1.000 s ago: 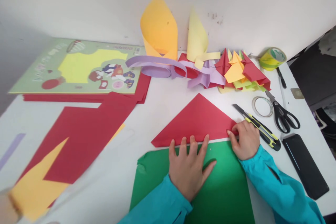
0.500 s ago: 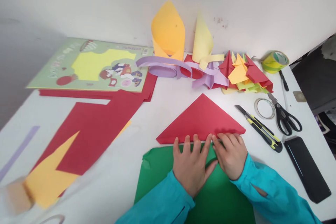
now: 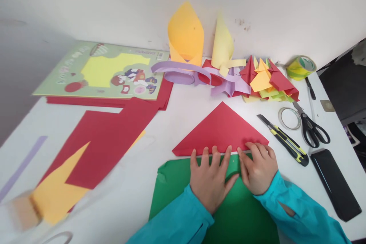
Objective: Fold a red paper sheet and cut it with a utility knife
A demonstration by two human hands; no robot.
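Observation:
A red sheet of paper (image 3: 223,127) lies folded into a wide triangle, its point away from me and its long edge towards me. My left hand (image 3: 209,179) rests open, fingers spread, with the fingertips pressing that edge left of its middle. Farther right, my right hand (image 3: 260,167) has its thumb and bent fingers on the same edge, a small gap between thumb and index finger. Beneath both hands is a green sheet (image 3: 171,187) with a crumpled upper left corner.
Right of the paper lie a utility knife (image 3: 283,139), scissors (image 3: 311,127), a tape ring (image 3: 289,118) and a black case (image 3: 336,185). Folded paper shapes (image 3: 261,78) line the wall. Red offcuts (image 3: 114,141), a yellow-orange offcut (image 3: 61,190) and a green picture pad (image 3: 71,76) are on the left.
My right hand has slid a little to the right along the folded edge, widening the gap to my left hand. The left hand stays put on the paper; the view has shifted slightly.

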